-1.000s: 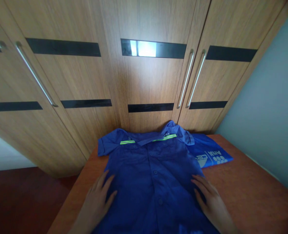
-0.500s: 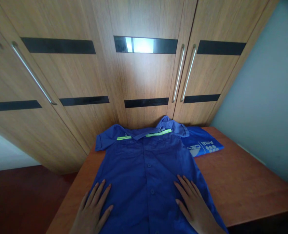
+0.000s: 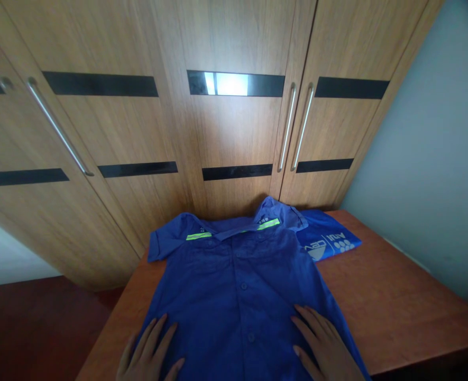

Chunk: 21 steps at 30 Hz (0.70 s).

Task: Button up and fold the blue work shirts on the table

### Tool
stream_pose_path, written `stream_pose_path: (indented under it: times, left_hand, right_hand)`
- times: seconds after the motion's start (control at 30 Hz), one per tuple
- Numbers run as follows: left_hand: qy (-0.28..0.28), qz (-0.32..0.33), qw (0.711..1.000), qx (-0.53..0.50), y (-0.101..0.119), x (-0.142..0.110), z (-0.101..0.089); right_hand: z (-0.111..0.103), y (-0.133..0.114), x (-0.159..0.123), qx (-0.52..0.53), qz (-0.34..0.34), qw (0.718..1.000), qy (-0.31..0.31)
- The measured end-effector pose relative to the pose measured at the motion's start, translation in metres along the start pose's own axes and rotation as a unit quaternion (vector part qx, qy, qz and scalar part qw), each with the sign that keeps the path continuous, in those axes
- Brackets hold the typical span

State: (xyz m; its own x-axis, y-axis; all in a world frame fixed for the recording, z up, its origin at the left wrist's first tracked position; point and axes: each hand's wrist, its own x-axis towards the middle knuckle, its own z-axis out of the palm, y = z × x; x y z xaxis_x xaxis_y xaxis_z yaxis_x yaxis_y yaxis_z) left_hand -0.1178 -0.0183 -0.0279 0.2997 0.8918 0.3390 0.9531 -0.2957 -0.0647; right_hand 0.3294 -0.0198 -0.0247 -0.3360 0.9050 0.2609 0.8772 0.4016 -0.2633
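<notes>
A dark blue short-sleeved work shirt [image 3: 210,296] lies front up, its collar end toward the wardrobe and its lower part running out of view at the bottom. Buttons run down its middle, and yellow-green strips cross the chest. On the shirt's left side rests my left hand [image 3: 148,352], fingers stretched and apart. My right hand [image 3: 323,344] lies flat on the right side, fingers likewise extended. Neither hand grips the cloth. The wrists are cut off by the frame's lower edge.
Beneath the shirt is a reddish-brown wooden table [image 3: 392,296]. A folded bright blue item with grey printing [image 3: 332,235] lies by the right sleeve. Behind the table stands a wooden wardrobe [image 3: 234,132] with metal handles. A pale wall [image 3: 428,174] rises at the right.
Both hands sit slightly lower in the picture, still flat on the shirt. The shirt's chest also appears lower, and the whole view has shifted a little.
</notes>
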Motion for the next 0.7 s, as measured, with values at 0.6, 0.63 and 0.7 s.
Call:
stream_pose_path:
  times: [0.6,0.63,0.7]
  left_hand:
    - [0.002,-0.276,0.63,-0.726,0.045,0.278,-0.009]
    - [0.007,-0.276,0.63,-0.726,0.042,0.286,-0.011]
    - [0.015,-0.274,0.634,-0.723,0.036,0.299,-0.016]
  right_hand:
    - [0.022,0.026,0.318,0.712,0.337,0.615,0.013]
    - [0.02,0.028,0.329,0.725,0.323,0.609,0.014]
    - [0.015,0.032,0.345,0.746,0.288,0.601,0.026]
